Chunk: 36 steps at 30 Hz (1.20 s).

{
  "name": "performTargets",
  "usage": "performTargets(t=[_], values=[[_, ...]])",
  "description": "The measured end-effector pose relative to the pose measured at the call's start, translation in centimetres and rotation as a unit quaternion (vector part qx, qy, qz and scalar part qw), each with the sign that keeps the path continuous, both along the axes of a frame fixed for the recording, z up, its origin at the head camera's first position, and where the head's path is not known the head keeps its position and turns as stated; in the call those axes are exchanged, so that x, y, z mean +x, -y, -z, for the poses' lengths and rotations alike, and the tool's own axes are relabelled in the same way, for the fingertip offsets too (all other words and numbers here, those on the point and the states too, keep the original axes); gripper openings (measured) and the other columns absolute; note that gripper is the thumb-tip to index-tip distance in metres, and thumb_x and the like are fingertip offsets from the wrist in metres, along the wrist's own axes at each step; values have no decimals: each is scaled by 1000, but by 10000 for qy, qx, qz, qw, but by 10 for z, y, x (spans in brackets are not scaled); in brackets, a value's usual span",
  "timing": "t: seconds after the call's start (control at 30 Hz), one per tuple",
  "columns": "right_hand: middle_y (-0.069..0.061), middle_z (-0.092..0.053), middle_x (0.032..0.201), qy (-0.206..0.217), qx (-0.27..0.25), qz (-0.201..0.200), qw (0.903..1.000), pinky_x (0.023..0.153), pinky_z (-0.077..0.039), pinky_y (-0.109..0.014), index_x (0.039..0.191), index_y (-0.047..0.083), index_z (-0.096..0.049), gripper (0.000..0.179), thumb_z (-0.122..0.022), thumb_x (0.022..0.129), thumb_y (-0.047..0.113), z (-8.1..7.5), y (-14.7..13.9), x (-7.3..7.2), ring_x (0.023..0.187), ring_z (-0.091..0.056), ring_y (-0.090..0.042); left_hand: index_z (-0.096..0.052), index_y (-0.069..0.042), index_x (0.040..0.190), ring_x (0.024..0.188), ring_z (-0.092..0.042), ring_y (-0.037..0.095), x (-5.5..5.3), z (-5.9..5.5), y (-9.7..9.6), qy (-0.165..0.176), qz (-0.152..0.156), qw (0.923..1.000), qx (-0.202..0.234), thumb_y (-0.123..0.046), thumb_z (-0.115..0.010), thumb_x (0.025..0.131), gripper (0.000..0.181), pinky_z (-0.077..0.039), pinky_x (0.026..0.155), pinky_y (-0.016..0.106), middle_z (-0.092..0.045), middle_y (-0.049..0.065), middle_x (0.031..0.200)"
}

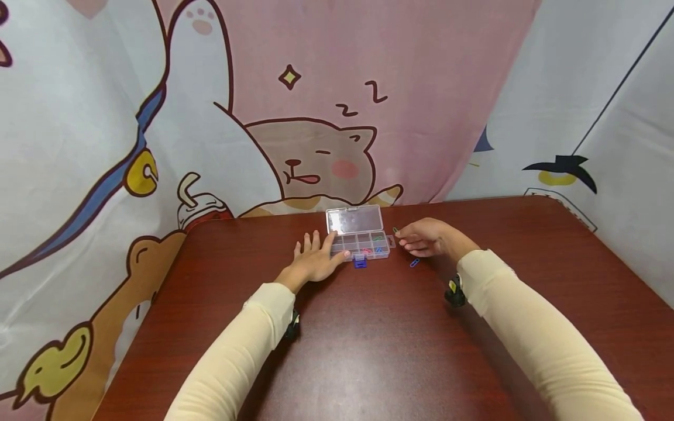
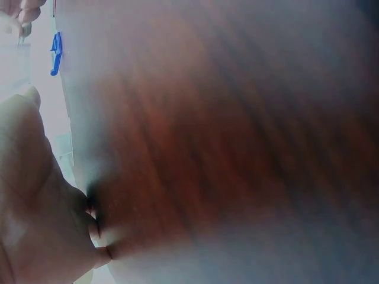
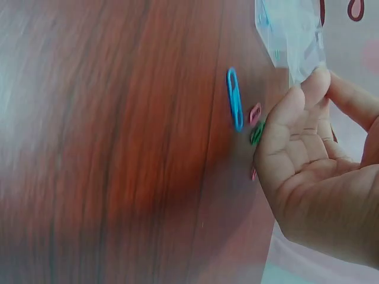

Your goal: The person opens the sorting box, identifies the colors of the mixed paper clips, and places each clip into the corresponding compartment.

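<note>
Cartoon curtain [image 1: 421, 88] behind brown table [image 1: 342, 351]; right hand [image 1: 425, 237] pinches green clip [image 1: 395, 230]; divided box [image 1: 376, 255] just left of those fingertips, long axis left-right; left hand [image 1: 315, 260], fingers spread, at box's left end.

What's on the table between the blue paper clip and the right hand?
A small pink clip and a green clip show between the blue paper clip and the right hand, in the right wrist view.
</note>
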State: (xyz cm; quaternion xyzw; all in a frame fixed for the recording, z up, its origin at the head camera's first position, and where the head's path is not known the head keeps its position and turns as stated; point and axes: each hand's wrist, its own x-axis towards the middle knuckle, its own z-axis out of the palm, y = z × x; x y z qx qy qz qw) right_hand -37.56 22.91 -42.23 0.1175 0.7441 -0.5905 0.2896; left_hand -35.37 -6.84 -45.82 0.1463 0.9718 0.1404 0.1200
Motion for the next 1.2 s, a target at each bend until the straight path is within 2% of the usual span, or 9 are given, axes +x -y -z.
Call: performTargets(t=[0.2, 0.47, 0.57, 0.7, 0.87, 1.2], values=[[7, -64, 73, -52, -16, -8, 10000, 70, -52, -27, 117, 3, -59, 29, -62, 95, 21, -1, 14, -3, 66, -58, -7, -3, -29, 158, 148, 3, 41, 1, -1, -2, 38, 15, 10000, -13, -71, -25, 94, 79, 0, 116, 59, 0, 21, 162], [5, -64, 73, -194, -24, -13, 9998, 69, -52, -28, 112, 2, -60, 26, -63, 93, 19, -3, 27, -5, 65, -58, -9, -3, -31, 157, 148, 3, 41, -1, 0, -1, 26, 29, 10000, -37, -72, -23, 94, 79, 1, 116, 59, 0, 21, 162], [5, -64, 73, -268, 32, -42, 9996, 69, -52, -28, 115, 0, -59, 30, -63, 93, 20, -3, 31, -5, 66, -58, -9, -2, -31, 157, 148, 4, 41, -2, 2, -2, 58, 12, 10000, -29, -72, -24, 94, 79, 1, 116, 59, 1, 21, 162], [4, -63, 74, -347, 108, -88, 9993, 69, -51, -27, 121, -1, -58, 35, -61, 95, 22, -4, 33, -4, 66, -58, -9, -1, -31, 157, 148, 5, 40, -2, 3, -2, 75, -4, 10000, -28, -72, -24, 94, 79, 1, 116, 58, 2, 20, 162], [5, -63, 71, -348, 135, -142, 9992, 66, -51, -26, 119, -1, -58, 33, -61, 96, 21, -6, 32, -4, 63, -57, -8, -2, -30, 157, 148, 4, 40, 0, -1, -1, 23, 21, 10000, -8, -72, -23, 94, 79, 1, 116, 58, 0, 20, 162], [4, -64, 72, -328, 138, -74, 9993, 64, -51, -26, 119, -1, -58, 33, -60, 95, 22, -6, 27, -6, 63, -58, -9, -3, -31, 157, 148, 4, 41, -1, 0, -1, 59, -23, 10000, 30, -73, -24, 94, 79, 2, 116, 59, 1, 20, 162]])
